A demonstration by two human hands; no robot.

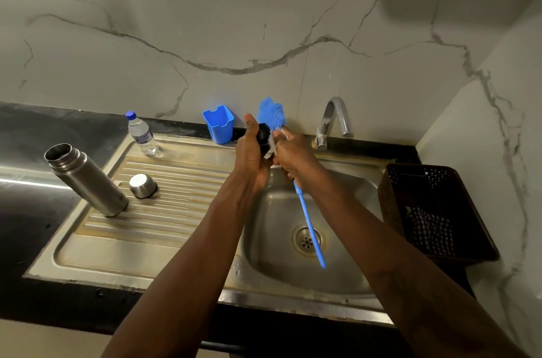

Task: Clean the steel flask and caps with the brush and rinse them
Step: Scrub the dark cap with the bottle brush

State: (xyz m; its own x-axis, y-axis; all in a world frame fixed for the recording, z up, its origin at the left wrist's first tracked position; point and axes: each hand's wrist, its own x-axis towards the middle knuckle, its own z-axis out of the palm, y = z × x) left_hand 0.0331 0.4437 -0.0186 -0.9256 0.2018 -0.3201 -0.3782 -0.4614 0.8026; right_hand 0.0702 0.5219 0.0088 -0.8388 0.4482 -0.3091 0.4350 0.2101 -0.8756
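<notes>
- Both forearms come up from the bottom edge and the hands meet at frame centre, above the back rim of the sink [272, 211].
- Left hand [252, 155]: thumb up, fingers curled round a black cap [263, 135].
- Right hand [293, 152]: fingers wrapped round the brush [272, 115] just below its blue-and-white bristles, which sit right at the cap. The handle slants down-right over the drain.
- 1 steel flask [88, 181], mouth open, stands on the drainboard at left of frame.
- 2 caps: the black one in hand, and 1 steel cap [142, 186] just right of the flask.
- 1 water bottle [142, 135], 1 blue cup [219, 124], 1 tap [334, 120].
- 1 dark basket [393, 205] on the tabletop at right.
</notes>
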